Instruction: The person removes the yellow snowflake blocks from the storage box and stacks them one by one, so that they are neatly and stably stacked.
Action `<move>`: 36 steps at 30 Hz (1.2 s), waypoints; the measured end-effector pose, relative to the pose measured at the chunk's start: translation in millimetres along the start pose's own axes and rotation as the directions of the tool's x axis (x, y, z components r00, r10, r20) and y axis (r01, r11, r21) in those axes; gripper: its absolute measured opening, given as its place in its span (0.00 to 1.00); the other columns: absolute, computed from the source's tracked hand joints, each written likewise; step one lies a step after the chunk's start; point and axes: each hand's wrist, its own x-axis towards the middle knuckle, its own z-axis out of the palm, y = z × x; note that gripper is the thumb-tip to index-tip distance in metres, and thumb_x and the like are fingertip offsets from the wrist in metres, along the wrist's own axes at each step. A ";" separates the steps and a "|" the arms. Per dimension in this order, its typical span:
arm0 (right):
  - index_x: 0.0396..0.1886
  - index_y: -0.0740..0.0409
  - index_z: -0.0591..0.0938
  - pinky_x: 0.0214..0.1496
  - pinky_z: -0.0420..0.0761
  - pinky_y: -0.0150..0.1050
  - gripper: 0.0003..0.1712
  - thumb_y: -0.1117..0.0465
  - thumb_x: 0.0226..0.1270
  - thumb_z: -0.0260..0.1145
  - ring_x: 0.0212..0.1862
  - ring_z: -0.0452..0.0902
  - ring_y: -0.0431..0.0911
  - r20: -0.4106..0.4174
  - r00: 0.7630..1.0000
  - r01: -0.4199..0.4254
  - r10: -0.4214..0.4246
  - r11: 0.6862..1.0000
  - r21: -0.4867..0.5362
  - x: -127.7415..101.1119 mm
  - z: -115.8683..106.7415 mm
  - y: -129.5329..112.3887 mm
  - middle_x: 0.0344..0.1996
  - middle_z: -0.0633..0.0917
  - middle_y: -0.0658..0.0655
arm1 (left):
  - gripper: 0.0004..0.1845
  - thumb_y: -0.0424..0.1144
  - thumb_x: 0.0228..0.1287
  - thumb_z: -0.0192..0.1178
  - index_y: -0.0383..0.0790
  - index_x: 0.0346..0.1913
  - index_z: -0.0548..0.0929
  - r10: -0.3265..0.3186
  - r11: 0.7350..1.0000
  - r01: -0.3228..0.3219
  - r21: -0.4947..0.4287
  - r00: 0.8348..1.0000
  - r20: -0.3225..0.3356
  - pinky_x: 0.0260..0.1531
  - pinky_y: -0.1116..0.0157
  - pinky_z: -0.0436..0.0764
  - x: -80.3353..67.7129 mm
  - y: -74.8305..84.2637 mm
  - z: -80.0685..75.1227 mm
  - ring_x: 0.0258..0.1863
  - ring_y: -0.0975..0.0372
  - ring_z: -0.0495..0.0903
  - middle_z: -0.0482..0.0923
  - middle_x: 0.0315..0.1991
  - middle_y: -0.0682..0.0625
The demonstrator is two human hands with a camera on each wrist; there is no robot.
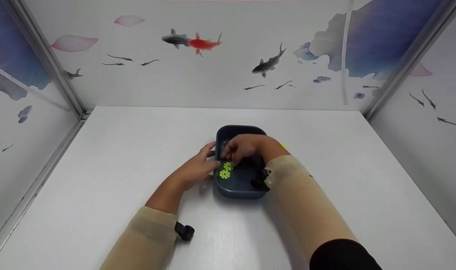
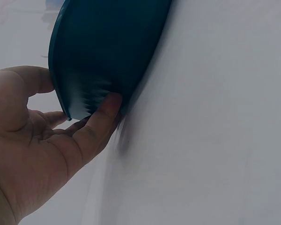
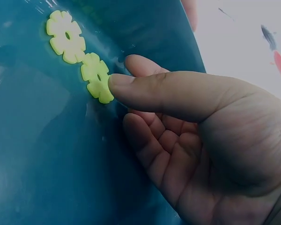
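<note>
A dark blue rectangular tub (image 1: 243,194) with rounded corners stands on the white table. My left hand (image 1: 197,168) grips its left wall, thumb at the rim and other fingers against the outside, as the left wrist view also shows. Inside the tub lie two yellow-green flower-shaped plastic discs, the nearer disc (image 1: 224,174) and the farther disc (image 1: 228,165), edge to edge. Reaching into the tub, my right hand (image 1: 245,146) has its thumb tip at the edge of the lower disc (image 3: 97,77) in the right wrist view. Its other fingers bend loosely beside it, with space below the thumb.
A bit of something yellow (image 1: 283,145) shows beyond my right forearm, mostly hidden. Black wrist gear hangs under my left sleeve (image 1: 185,231) and over the tub's right side. A white wall (image 1: 228,82) painted with fish closes off the table's far edge.
</note>
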 end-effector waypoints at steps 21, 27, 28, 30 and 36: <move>0.43 0.30 0.86 0.55 0.78 0.42 0.19 0.59 0.56 0.74 0.49 0.77 0.45 -0.032 0.999 -0.002 -0.003 0.988 -0.157 -0.5 4.8 -5.2 0.43 0.85 0.45 | 0.38 0.43 0.71 0.53 0.64 0.78 0.47 0.011 1.000 -0.010 0.026 1.000 -0.019 0.60 0.51 0.80 -3.0 1.5 2.2 0.70 0.53 0.70 0.53 0.78 0.50; 0.41 0.32 0.86 0.54 0.78 0.43 0.16 0.57 0.54 0.76 0.48 0.78 0.46 -0.064 0.998 -0.009 -0.003 0.981 -0.191 -0.8 5.9 -7.4 0.41 0.85 0.46 | 0.38 0.43 0.71 0.54 0.64 0.78 0.48 0.002 1.000 -0.001 0.023 1.000 -0.023 0.59 0.51 0.80 -1.9 0.9 2.0 0.69 0.52 0.70 0.53 0.78 0.50; 0.40 0.34 0.86 0.53 0.78 0.42 0.15 0.57 0.54 0.76 0.47 0.78 0.46 -0.072 0.997 -0.008 -0.006 0.982 -0.191 -0.5 5.9 -7.1 0.40 0.85 0.46 | 0.38 0.43 0.71 0.53 0.64 0.78 0.48 0.001 1.000 0.000 0.019 1.000 -0.022 0.59 0.51 0.80 -1.6 0.7 2.0 0.69 0.52 0.71 0.53 0.78 0.50; 0.39 0.37 0.85 0.51 0.78 0.42 0.14 0.57 0.53 0.76 0.46 0.78 0.47 -0.092 0.996 -0.003 -0.015 0.983 -0.184 0.2 5.7 -5.8 0.40 0.84 0.47 | 0.38 0.42 0.71 0.53 0.64 0.78 0.48 -0.001 1.000 0.001 0.016 1.000 -0.022 0.59 0.50 0.80 -1.3 0.4 2.0 0.68 0.51 0.71 0.53 0.78 0.50; 0.39 0.41 0.83 0.48 0.79 0.40 0.13 0.58 0.54 0.75 0.44 0.78 0.46 -0.124 0.990 0.045 -0.061 0.991 -0.128 2.8 3.4 -0.9 0.39 0.84 0.49 | 0.37 0.43 0.72 0.53 0.67 0.77 0.49 -0.005 1.000 0.006 0.027 1.000 -0.028 0.58 0.51 0.81 -0.6 -0.2 1.9 0.66 0.53 0.73 0.54 0.77 0.51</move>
